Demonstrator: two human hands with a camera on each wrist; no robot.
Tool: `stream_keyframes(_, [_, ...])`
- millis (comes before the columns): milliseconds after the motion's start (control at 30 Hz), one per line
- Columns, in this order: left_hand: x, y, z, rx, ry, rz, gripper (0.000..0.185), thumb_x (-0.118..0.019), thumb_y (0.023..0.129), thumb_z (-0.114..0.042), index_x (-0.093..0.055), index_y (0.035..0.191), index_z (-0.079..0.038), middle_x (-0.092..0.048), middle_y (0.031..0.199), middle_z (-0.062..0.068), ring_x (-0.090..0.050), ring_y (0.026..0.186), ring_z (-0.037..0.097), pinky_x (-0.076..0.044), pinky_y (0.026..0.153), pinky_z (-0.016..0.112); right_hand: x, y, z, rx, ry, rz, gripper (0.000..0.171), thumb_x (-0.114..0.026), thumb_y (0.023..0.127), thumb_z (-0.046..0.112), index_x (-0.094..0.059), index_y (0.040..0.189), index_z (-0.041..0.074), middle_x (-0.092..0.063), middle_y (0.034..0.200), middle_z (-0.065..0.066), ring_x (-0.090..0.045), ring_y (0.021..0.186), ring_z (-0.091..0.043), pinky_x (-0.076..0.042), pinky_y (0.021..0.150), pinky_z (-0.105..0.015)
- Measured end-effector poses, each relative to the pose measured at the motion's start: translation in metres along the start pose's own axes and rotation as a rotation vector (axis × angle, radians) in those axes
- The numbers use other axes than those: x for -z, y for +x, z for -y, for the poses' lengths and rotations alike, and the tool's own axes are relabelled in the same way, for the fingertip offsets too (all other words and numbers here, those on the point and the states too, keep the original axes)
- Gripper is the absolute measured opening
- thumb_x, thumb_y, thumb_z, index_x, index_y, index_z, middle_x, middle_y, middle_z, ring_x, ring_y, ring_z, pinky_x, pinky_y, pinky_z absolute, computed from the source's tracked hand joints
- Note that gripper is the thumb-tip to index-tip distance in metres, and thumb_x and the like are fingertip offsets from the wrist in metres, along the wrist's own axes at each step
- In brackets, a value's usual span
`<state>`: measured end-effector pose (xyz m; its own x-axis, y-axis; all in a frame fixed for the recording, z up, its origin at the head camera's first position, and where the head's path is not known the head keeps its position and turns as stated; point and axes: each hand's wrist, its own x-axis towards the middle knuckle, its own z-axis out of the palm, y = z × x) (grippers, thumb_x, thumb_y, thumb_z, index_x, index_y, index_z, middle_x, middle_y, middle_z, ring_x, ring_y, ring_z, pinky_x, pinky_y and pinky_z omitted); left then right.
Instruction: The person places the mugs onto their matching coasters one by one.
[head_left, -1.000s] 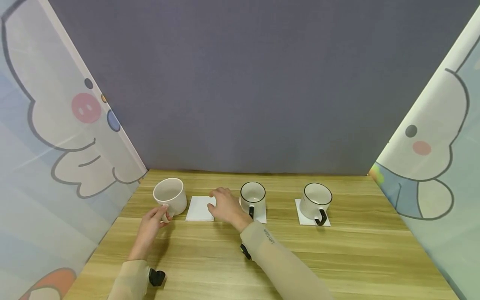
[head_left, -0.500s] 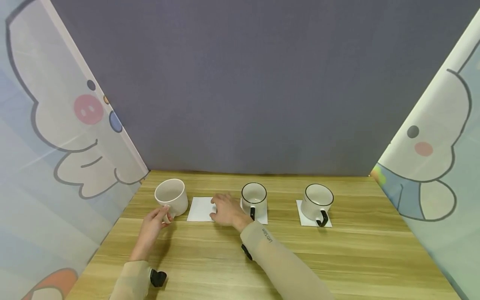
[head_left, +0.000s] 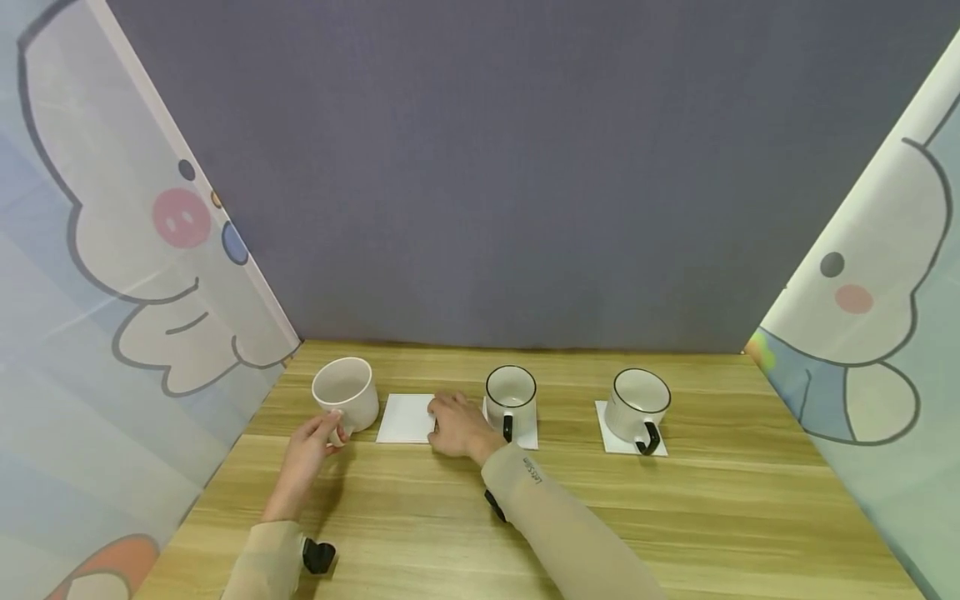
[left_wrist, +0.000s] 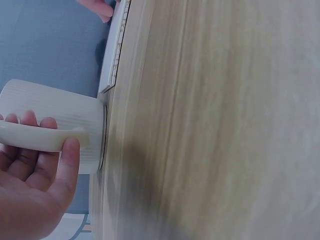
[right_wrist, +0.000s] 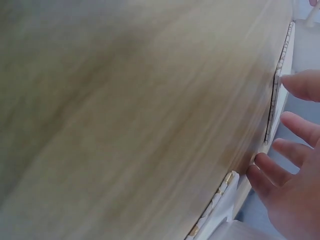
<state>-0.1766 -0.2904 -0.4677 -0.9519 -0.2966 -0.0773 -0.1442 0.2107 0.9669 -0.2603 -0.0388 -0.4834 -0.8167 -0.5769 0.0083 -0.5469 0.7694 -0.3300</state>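
Your left hand point(head_left: 311, 450) grips the plain cream ribbed mug's point(head_left: 346, 393) handle, your right hand point(head_left: 457, 427) lies relaxed on the white square coaster point(head_left: 405, 417) beside it: a careless set-down could pinch fingers.

**What the pictures leave unclear**

In the left wrist view the table point(left_wrist: 215, 120) is smeared by blur, and the left hand point(left_wrist: 30, 195) is cut off by the bottom and left edges. The cup point(left_wrist: 55, 125) shows only its side there; its mouth cannot be seen.

In the right wrist view the right hand point(right_wrist: 295, 170) runs off the right edge and the wood is blurred.

In the head view the right hand covers the right edge of the coaster point(head_left: 407, 417), so whether the fingertips press or pinch it cannot be told. The sleeve print is too small to read.
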Motion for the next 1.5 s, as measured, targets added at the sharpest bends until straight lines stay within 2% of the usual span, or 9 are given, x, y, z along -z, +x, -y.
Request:
stream_keyframes(133, [-0.0006,-0.0008,0.0001,0.008,0.002,-0.004,0.046,-0.05,0.107,-0.043,-0.061,0.09,-0.001,-0.061,0.088,0.006,-0.057,0.096,0.016,-0.053,0.085,0.032,-0.0027,0.0002,-0.0007,-0.016,-0.008,0.017,0.037,-0.065,0.093,0.032,-0.063,0.127,0.017,-0.047,0.154,-0.003,-0.045,0.135,-0.024,-0.039,0.111,-0.042])
stream_keyframes(400, [-0.0004,0.0007,-0.0001,0.013,-0.007,0.001,0.045,-0.049,0.107,-0.041,-0.061,0.089,-0.002,-0.06,0.088,0.006,-0.056,0.097,0.016,-0.052,0.087,0.034,-0.005,0.0011,-0.0015,-0.029,0.004,0.004,0.04,-0.065,0.093,0.033,-0.063,0.13,0.017,-0.049,0.152,0.0,-0.045,0.132,-0.023,-0.038,0.11,-0.041])
stream_keyframes(833, [-0.0001,0.0011,-0.0003,0.018,-0.023,0.002,0.045,-0.049,0.107,-0.042,-0.061,0.09,-0.003,-0.06,0.088,0.005,-0.057,0.096,0.016,-0.052,0.087,0.034,-0.0054,0.0016,-0.0049,-0.039,0.065,-0.024,0.034,-0.068,0.092,0.031,-0.066,0.124,0.019,-0.053,0.15,0.003,-0.049,0.129,-0.023,-0.038,0.111,-0.041])
stream_keyframes(1067, [0.0007,0.0005,0.0004,0.017,-0.01,0.005,0.048,-0.049,0.107,-0.045,-0.06,0.091,-0.001,-0.061,0.09,0.005,-0.057,0.098,0.016,-0.053,0.088,0.032,-0.0055,0.0027,-0.0052,-0.014,0.033,-0.036,0.031,-0.069,0.091,0.032,-0.066,0.119,0.019,-0.062,0.133,0.009,-0.052,0.117,-0.018,-0.042,0.104,-0.038])
stream_keyframes(1500, [0.0011,0.002,-0.0001,0.012,-0.021,0.021,0.047,-0.049,0.107,-0.044,-0.06,0.094,0.0,-0.061,0.091,0.007,-0.057,0.098,0.018,-0.053,0.09,0.034,-0.0051,0.0021,-0.0057,-0.036,0.057,-0.027,0.038,-0.071,0.091,0.037,-0.065,0.124,0.018,-0.058,0.142,0.005,-0.052,0.118,-0.019,-0.041,0.106,-0.039])
